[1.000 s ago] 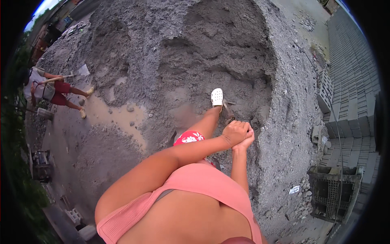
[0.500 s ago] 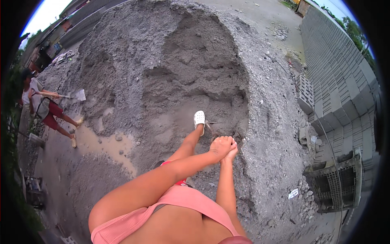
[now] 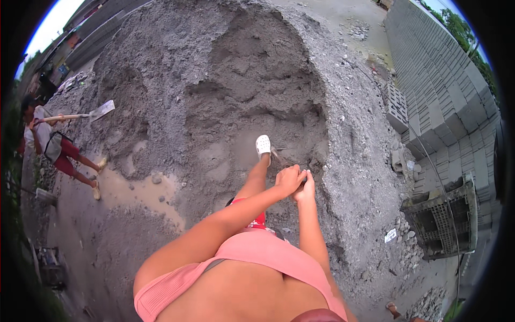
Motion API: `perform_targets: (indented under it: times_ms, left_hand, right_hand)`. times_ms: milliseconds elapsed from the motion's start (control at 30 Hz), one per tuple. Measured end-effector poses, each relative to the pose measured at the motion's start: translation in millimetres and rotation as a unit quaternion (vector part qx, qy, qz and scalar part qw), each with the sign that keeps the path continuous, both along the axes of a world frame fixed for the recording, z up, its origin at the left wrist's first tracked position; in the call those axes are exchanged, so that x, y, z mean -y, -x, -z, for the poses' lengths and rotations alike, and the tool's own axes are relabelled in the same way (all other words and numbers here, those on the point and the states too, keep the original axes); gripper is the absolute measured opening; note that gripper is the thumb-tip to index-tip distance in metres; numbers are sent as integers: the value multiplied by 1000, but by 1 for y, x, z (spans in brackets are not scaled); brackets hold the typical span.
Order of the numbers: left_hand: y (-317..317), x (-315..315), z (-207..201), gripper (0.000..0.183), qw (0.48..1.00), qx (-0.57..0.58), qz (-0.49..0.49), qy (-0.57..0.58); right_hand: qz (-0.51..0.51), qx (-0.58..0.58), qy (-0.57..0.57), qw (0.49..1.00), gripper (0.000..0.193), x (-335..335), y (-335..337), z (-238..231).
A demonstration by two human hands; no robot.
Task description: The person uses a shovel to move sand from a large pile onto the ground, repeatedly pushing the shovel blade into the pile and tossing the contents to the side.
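Observation:
My left hand (image 3: 290, 180) and my right hand (image 3: 305, 189) are closed close together on the handle of a shovel (image 3: 278, 157). Most of the handle is hidden behind my fingers, and only a bit of the tool shows beyond them. Its low end rests against the damp grey sand, right beside my foot in a white clog (image 3: 263, 144). Ahead rises a large pile of grey sand (image 3: 257, 80), with a hollow dug into its face.
At the left a co-worker holds another shovel (image 3: 102, 110) near a muddy puddle (image 3: 134, 190). Stacked grey blocks (image 3: 434, 70) form a wall on the right. A worn pallet (image 3: 442, 217) leans below it. Another person's foot (image 3: 393, 309) shows at the lower right.
My hands have shifted slightly, their fingers now less overlapped. The co-worker's shovel has risen. A foot has come into view at the lower right.

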State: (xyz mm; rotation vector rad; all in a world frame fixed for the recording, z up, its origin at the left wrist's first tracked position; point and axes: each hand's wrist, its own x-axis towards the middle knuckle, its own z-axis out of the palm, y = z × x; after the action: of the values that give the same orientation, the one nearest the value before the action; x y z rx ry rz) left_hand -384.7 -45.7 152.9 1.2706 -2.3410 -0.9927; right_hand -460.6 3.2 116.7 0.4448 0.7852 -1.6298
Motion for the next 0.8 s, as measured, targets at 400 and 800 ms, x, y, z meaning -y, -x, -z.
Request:
perform_targets:
  times_ms: [400,800]
  left_hand:
    - [0,27,8,43,996,-74,29,-45]
    - [-33,-2,22,21,965,-259,-26,-33]
  right_hand:
    - [185,-284,-229,913,35,35,-43,-20]
    - [39,-283,-215,934,41,-1,-6,21]
